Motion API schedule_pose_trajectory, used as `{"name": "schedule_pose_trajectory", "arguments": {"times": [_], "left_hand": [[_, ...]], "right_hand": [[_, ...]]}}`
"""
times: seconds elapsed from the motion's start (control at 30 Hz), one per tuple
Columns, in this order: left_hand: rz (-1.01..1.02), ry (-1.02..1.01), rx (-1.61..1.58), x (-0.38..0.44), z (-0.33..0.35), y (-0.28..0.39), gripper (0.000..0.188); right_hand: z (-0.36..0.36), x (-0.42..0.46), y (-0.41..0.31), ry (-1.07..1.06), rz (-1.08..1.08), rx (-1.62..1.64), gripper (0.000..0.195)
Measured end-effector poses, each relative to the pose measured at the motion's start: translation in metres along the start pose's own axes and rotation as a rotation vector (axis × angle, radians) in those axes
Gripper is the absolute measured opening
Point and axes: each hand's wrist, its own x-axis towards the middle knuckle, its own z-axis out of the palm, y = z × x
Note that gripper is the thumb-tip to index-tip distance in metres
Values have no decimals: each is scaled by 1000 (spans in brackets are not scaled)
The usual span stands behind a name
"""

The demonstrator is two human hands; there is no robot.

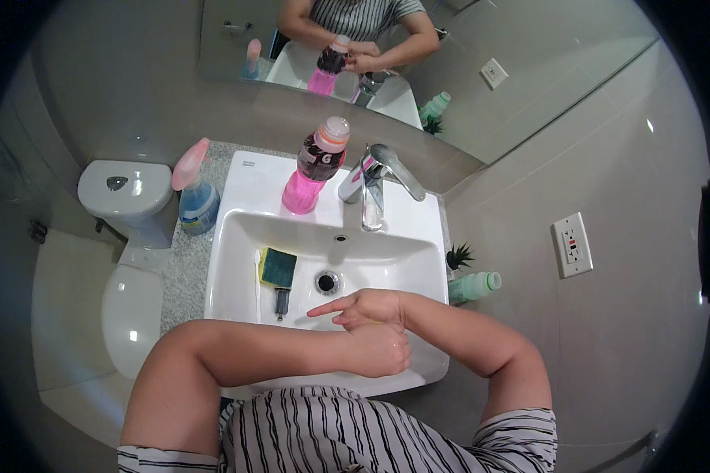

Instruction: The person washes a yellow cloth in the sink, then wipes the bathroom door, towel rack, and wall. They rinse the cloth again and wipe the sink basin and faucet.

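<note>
Over the front of the white sink basin [390, 254], my left hand [378, 352] is closed around the wrist or base of my right hand [364, 308]. The right hand's fingers are partly spread and point left, with one finger extended; nothing shows in them. In the basin, left of the drain [327, 283], lies a green and yellow scrub sponge [279, 268]. Touching or just below it is a small dark cylindrical part with a metal tip [281, 304]. A thin white stick [257, 287] lies along the basin's left side. Skin looks wet.
A pink Gatorade bottle [312, 171] stands behind the basin beside the chrome faucet [378, 183]. On the left are a spray bottle [197, 204] and a toilet [131, 319]. To the right are a small potted plant [460, 256], a green bottle [473, 287] and a wall outlet [573, 245]. A mirror [467, 77] hangs behind.
</note>
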Motion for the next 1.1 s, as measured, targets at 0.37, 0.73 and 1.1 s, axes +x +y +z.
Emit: {"name": "schedule_pose_trajectory", "arguments": {"times": [0.37,0.73,1.1], "left_hand": [[-301,-467,-62,8,88,21,32],[-318,-525,-186,-2,101,24,33],[-672,145,-782,-19,210,28,40]], "right_hand": [[14,29,13,412,175,-643,31],[19,57,30,664,177,-1024,21],[16,77,35,760,279,-1211,29]]}}
